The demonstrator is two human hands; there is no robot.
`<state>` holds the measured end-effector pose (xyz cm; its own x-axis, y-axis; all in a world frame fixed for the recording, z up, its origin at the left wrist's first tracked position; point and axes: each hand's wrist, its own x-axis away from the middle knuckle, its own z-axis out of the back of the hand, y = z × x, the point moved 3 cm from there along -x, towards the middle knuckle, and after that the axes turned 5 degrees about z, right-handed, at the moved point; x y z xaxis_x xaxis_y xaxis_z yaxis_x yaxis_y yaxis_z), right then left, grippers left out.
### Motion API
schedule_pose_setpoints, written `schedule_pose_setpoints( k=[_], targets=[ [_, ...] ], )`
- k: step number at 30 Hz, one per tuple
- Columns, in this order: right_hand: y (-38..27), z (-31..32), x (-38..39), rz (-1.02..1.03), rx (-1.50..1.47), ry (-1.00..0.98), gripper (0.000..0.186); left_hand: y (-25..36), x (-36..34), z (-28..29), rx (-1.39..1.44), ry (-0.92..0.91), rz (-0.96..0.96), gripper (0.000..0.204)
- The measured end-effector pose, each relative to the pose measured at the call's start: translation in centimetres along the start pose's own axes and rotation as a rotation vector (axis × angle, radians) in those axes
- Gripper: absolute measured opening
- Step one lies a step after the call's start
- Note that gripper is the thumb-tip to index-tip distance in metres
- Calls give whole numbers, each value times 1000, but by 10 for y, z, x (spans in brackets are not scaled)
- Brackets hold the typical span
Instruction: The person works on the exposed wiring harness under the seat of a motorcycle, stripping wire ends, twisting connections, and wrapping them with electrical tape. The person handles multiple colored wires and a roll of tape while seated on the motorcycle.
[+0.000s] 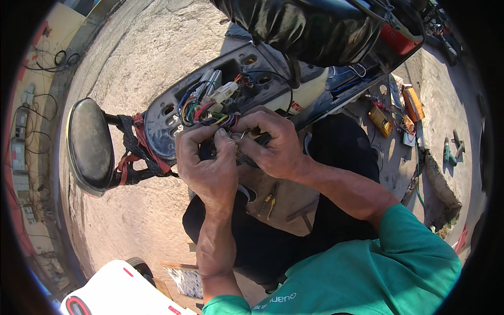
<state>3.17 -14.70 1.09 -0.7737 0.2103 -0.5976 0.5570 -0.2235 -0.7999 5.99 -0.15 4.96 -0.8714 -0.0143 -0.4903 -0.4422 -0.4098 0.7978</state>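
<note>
My left hand (207, 160) and my right hand (273, 143) come close together at the near edge of the grey plastic body (163, 134) of an electric scooter. Both hands are closed in a pinch on thin wires (229, 137), whose light-coloured ends stick out between the fingertips. Just beyond my hands lies a bundle of coloured wires (190, 111) with white plastic connectors (226, 92). A silver finned box (211, 77) sits among them in the body's opening. My fingers hide the exact point where the wires meet.
A black padded backrest (90, 144) stands at left, its frame wrapped in black and red strips. The scooter's black seat (310, 31) is at the top. Yellow meter-like devices (380, 122) and a green tool (449, 153) lie right. Yellow-handled pliers (269, 202) lie below my hands.
</note>
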Motion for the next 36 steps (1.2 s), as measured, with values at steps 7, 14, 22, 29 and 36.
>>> schedule_pose_setpoints(
  k=[7, 14, 22, 29, 36],
  targets=[
    [-2, 3, 0, 30, 21, 26, 17, 10, 0, -2, -103, 19, -116, 17],
    [-3, 4, 1, 10, -11, 37, 16, 12, 0, -2, -144, 5, -93, 17],
    [-4, 7, -2, 25, -11, 17, 17, 12, 1, -2, -158, -12, -95, 16],
    [-1, 7, -1, -47, -45, -21, 15, -1, 8, 8, 192, -68, 234, 10],
    [1, 11, 0, -61, -68, -44, 13, -11, 24, 9, 542, -201, 582, 9]
  ],
)
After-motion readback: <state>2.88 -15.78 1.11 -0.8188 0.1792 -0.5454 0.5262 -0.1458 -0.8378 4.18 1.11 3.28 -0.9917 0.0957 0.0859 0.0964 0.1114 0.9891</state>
